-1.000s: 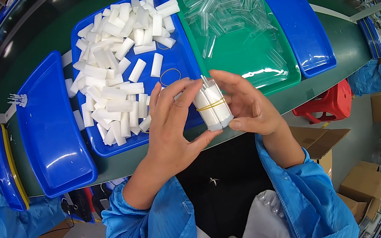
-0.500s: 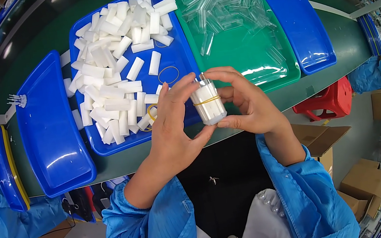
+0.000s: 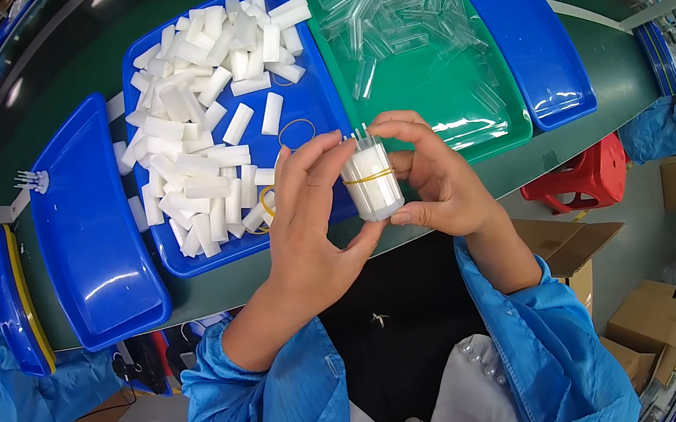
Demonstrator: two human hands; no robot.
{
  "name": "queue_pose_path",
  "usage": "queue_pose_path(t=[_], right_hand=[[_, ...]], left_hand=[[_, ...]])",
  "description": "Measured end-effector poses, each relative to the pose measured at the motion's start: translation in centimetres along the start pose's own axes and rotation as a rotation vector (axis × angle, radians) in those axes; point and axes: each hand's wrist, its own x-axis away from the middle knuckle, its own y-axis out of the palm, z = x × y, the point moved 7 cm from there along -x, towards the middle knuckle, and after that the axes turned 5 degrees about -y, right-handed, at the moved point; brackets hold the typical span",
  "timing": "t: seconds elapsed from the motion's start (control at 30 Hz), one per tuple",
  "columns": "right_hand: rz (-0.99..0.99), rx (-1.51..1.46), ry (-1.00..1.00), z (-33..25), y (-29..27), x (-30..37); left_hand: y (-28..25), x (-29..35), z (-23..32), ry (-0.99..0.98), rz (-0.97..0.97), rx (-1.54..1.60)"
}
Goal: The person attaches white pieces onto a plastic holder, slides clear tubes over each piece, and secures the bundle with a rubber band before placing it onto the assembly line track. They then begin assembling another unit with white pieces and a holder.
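Between my two hands is a small clear cup-like assembly point(image 3: 373, 188) with white pieces inside and a yellow rubber band point(image 3: 369, 177) around its middle. Thin pale pins stick up from its top. My left hand point(image 3: 303, 216) grips its left side, fingers at the top and thumb low. From the right, my right hand point(image 3: 444, 181) holds it with the thumb near the base and the index finger by the pins. Just beyond lies a blue tray point(image 3: 320, 108) heaped with white foam-like sticks point(image 3: 195, 119). Loose rubber bands point(image 3: 297, 133) lie in that tray.
A green tray point(image 3: 401, 108) holds clear plastic pieces point(image 3: 391, 13). Blue trays flank the pair at left point(image 3: 95, 240) and right point(image 3: 529, 48). White pronged pieces point(image 3: 33, 181) sit on the left tray's rim. A red stool point(image 3: 580, 177) and cardboard boxes point(image 3: 647, 321) stand right; co-workers sit at both sides.
The assembly has turned slightly in my fingers, so more pins show at its top. Both hands keep nearly the same place and grip.
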Motion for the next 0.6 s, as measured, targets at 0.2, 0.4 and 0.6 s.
queue_pose_path(t=[0.2,0.4,0.6], right_hand=[[0.002,-0.014,-0.009,0.2,-0.2,0.1],[0.003,0.074,-0.004,0.1,-0.3,0.2],[0.089,-0.152,0.023,0.0,0.1,0.4]], left_hand=[[0.2,-0.1,-0.3,0.009,0.014,-0.044],[0.1,-0.3,-0.5,-0.005,0.017,0.012],[0.3,-0.1,0.2,-0.001,0.007,0.024]])
